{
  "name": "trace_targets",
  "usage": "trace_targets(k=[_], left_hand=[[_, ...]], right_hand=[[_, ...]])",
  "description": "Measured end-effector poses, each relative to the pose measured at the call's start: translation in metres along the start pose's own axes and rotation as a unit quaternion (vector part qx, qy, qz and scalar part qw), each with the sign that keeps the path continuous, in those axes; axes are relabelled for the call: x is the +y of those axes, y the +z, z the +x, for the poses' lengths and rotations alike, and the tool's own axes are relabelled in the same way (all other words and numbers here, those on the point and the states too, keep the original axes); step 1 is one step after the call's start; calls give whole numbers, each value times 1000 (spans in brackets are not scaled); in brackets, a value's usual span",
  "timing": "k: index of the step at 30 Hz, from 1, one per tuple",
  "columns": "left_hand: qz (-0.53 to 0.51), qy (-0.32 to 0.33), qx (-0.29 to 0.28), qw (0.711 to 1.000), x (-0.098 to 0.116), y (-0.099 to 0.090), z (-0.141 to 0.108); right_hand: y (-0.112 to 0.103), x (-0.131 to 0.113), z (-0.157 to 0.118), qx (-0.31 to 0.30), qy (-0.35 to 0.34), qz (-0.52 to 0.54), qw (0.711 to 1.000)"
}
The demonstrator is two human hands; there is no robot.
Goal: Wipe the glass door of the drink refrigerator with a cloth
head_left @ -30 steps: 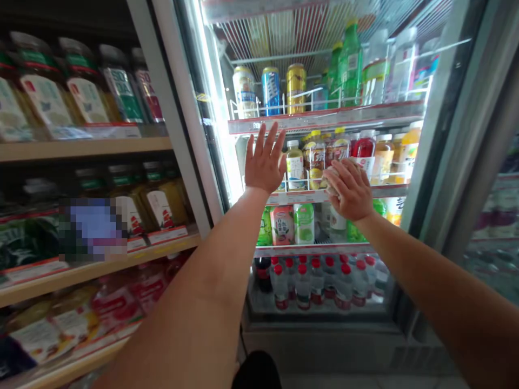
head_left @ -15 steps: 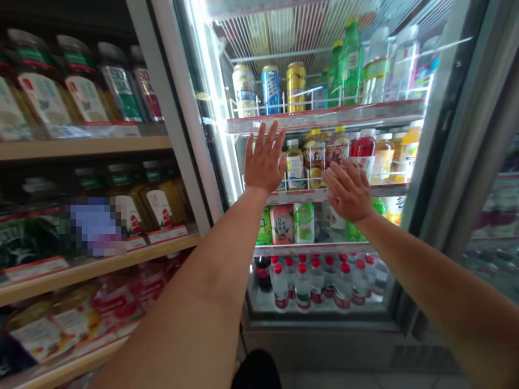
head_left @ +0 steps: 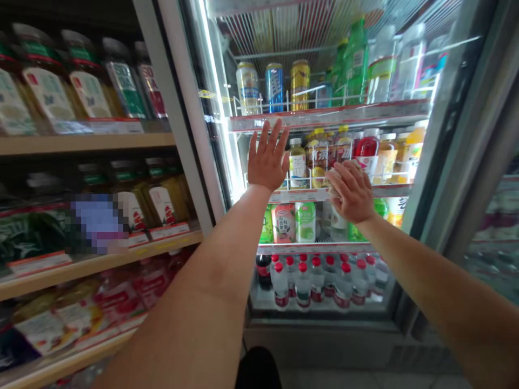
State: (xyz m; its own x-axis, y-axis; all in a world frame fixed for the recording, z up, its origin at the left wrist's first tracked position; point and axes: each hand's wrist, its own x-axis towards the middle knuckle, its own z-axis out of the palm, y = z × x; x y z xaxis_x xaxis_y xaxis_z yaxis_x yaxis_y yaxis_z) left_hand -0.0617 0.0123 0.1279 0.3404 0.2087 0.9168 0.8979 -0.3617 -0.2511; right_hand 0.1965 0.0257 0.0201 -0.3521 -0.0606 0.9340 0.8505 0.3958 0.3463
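Note:
My left hand [head_left: 267, 159] is spread flat with its fingers up, seemingly against the glass door of a lit drinks fridge, and holds nothing. To its right, my right hand [head_left: 352, 192] has its fingers bent together over a pale, crumpled cloth [head_left: 333, 181], mostly hidden under the palm and fingers. The cloth is at the height of the middle shelf. Behind the hands stand a yellow-green tea bottle [head_left: 297, 165], brown tea bottles [head_left: 318, 154] and a red drink bottle [head_left: 367, 148].
Cans [head_left: 300, 86] and green bottles [head_left: 357, 65] stand on the fridge's upper shelf. Cartons [head_left: 305, 222] fill a lower one, above red-capped water bottles [head_left: 303, 286]. At left, wooden shelves [head_left: 89, 141] hold more bottles. A metal door frame [head_left: 466, 162] rises at right.
The view has shifted slightly. My right hand's fingers have bunched up more over the cloth and sit slightly lower on the glass. My left hand stays spread in about the same place.

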Motion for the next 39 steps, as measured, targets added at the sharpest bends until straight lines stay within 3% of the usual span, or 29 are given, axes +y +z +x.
trace_targets(k=[3, 8, 10, 14, 16, 23, 30, 39], left_hand=[[0, 2, 8, 1000, 0, 0, 0], [10, 3, 12, 1000, 2, -4, -1], [5, 3, 13, 1000, 2, -4, -1], [0, -2, 9, 1000, 2, -3, -1], [3, -2, 6, 1000, 2, -4, 0], [14, 6, 7, 1000, 2, -4, 1], [-6, 14, 30, 999, -2, -1, 0], [-6, 12, 22, 1000, -1, -4, -1]], right_hand=[[-1, -10, -19, 9, 5, -15, 1000], [-9, -20, -45, -84, -119, 33, 989], [-11, -14, -29, -86, -106, 52, 989], [-10, 2, 29, -11, 33, 41, 999], [-9, 4, 46, 4, 63, 27, 998], [-11, -5, 42, -35, -26, 22, 999], [-7, -2, 65, 3, 52, 1, 999], [-4, 7, 90, 9, 63, 0, 998]])
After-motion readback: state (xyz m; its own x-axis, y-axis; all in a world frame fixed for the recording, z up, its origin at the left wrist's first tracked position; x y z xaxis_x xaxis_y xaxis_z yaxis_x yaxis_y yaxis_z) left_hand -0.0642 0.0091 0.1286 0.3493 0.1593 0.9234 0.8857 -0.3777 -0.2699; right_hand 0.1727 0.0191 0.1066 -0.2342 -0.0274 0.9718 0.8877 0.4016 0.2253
